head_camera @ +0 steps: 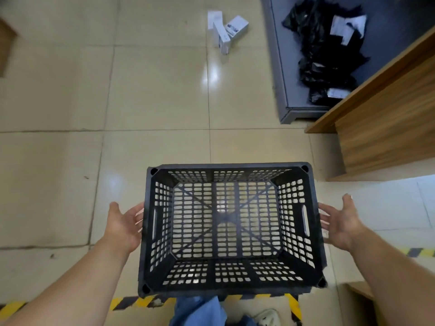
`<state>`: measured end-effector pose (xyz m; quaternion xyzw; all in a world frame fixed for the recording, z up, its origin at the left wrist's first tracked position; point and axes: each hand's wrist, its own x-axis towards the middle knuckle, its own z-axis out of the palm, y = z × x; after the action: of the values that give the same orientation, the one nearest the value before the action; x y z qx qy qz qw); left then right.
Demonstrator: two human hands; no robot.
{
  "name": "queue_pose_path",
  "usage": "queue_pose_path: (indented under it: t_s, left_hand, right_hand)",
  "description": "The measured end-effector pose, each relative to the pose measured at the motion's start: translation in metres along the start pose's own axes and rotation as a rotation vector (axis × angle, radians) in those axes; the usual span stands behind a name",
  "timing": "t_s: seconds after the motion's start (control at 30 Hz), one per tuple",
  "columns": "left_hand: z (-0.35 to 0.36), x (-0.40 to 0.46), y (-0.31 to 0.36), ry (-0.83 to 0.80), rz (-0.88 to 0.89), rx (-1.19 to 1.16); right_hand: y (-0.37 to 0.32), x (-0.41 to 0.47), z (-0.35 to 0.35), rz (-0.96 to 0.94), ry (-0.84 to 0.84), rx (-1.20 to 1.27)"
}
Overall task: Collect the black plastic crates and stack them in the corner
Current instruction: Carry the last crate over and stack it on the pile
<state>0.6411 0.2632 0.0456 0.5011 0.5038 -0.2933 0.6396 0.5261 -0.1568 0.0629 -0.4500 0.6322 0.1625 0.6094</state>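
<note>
While bare tiled floor (pixel 153 90) lies wide beyond both hands, a wooden bench (pixel 386 128) crowds in ahead of the right hand (pixel 341 225). Left hand (pixel 124 225) and right hand flank the black crate (pixel 231 228), palms spread, fingers at its side walls near the handle slots. Fingertips are hidden behind the rim, so actual contact is unclear.

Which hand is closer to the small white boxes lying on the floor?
The left hand, though only slightly. It is beside the crate's left wall, below and left of the white boxes. The right hand is beside the right wall, below and right of them.
</note>
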Motion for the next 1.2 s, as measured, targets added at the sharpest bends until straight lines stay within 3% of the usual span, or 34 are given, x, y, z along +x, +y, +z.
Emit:
queue_pose_path:
  t_s: [0.4, 0.57, 0.83, 1.2]
  left_hand:
    - [-0.115, -0.136, 0.122, -0.024, 0.103, -0.133]
    - [-0.165, -0.187, 0.150, -0.028, 0.164, -0.256]
    - [-0.237, -0.248, 0.152, 0.036, 0.271, -0.512]
    - [-0.310, -0.319, 0.125, 0.256, 0.363, -0.809]
  right_hand:
    - [-0.056, -0.189, 0.094, -0.059, -0.051, -0.202]
    - [-0.081, -0.251, 0.136, -0.112, -0.155, -0.328]
    - [-0.110, -0.320, 0.217, -0.225, -0.284, -0.516]
    - [-0.129, -0.395, 0.337, -0.317, -0.490, -0.866]
